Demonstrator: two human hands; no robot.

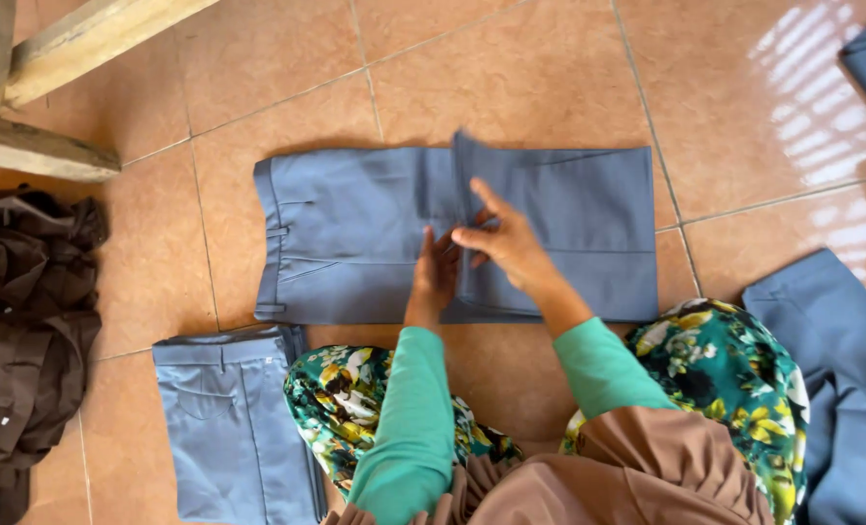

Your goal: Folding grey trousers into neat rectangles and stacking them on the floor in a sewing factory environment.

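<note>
Sunlit terracotta tile floor (511,78), wooden beams (73,44)

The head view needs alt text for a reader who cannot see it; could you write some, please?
Both hands, left hand and right hand, press the fold of blue-grey trousers lying on a tiled floor. Another folded pair lies nearby, dark brown garments at left.

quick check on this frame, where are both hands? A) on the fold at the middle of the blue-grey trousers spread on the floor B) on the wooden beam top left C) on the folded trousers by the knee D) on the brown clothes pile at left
A: the left hand and right hand meet on the fold of the blue-grey trousers lying flat on the tiled floor.
</note>
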